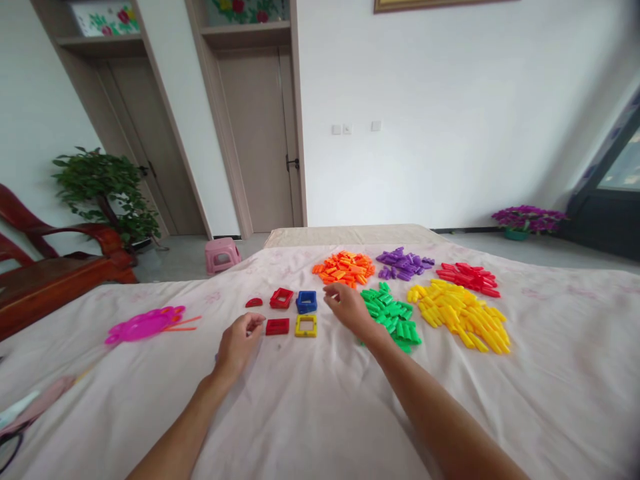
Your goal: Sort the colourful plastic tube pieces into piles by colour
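My left hand (239,341) rests over the cloth with its fingers loosely curved and nothing visible in them. Its fingertips are just left of a flat red block (277,327). My right hand (347,308) hovers between a blue square frame (307,302) and the green pieces (390,312), thumb and fingers apart, holding nothing I can see. A yellow square frame (306,326) lies in front of the blue one. Behind the flat red block is a red square frame (281,298), with a small red half-round piece (254,302) to its left.
Orange (345,268), purple (404,263), red (469,277) and yellow (460,313) piles lie at the right. A magenta plastic item (145,325) with orange sticks (183,328) is at left. Eyeglasses (11,445) sit at the near left edge. A pink stool (222,255) stands beyond the cloth (320,413).
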A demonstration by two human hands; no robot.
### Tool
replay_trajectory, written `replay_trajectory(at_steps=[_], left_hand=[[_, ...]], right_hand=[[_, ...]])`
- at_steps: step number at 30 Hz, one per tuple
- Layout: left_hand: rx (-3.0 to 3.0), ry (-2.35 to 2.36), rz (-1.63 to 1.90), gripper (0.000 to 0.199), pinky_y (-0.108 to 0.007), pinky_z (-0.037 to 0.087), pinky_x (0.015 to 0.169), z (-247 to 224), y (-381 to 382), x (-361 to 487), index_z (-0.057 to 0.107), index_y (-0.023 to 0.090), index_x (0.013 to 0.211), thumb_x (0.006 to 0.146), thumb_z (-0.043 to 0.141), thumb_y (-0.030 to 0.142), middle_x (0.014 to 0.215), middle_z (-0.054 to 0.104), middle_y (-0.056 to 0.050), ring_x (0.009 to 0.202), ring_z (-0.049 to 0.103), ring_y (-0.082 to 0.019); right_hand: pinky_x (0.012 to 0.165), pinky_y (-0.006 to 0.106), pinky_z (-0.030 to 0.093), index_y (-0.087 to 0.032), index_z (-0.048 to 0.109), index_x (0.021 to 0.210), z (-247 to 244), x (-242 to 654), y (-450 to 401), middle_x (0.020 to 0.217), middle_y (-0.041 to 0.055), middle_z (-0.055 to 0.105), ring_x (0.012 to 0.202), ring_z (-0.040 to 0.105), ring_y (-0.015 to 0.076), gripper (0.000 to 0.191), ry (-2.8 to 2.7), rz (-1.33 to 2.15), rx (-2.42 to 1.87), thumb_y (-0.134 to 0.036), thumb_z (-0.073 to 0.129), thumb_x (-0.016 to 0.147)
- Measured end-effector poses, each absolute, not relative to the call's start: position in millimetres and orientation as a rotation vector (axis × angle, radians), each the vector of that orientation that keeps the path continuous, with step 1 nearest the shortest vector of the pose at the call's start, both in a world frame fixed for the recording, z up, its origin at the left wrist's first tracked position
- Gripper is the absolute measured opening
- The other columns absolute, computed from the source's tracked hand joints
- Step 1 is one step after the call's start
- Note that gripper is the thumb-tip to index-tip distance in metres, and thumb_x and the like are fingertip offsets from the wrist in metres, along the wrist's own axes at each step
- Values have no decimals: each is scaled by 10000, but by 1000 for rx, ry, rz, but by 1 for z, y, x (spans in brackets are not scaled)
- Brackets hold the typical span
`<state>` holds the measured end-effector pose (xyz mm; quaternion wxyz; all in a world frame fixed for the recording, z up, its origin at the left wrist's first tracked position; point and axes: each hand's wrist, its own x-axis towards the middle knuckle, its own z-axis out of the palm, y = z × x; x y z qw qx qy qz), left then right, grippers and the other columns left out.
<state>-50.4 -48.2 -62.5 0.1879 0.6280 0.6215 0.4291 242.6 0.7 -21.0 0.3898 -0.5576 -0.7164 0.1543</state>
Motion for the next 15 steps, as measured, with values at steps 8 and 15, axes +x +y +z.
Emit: replay_trajectory(at_steps=[8, 15], left_hand=[[2297, 1598, 1209, 208, -387, 511, 931, -63, -63, -3, 694, 226, 970, 832, 576, 125, 1027, 718, -61, 1011, 647, -232], [2395, 1748, 1022, 244, -409, 475, 950, -56, -55, -1, 701, 236, 1072, 851, 629, 163, 1114, 733, -64, 1070, 638, -252]], right_hand=[[923, 327, 434, -237, 648, 1253, -52, 208, -42, 1196, 76, 693, 1116, 604, 254, 512, -2218, 233, -1517, -358, 765, 770], [905, 317, 421, -227, 672, 1202, -51, 209, -33, 1118, 79, 706, 1068, 602, 249, 432, -2295, 190, -1541, -355, 728, 793]])
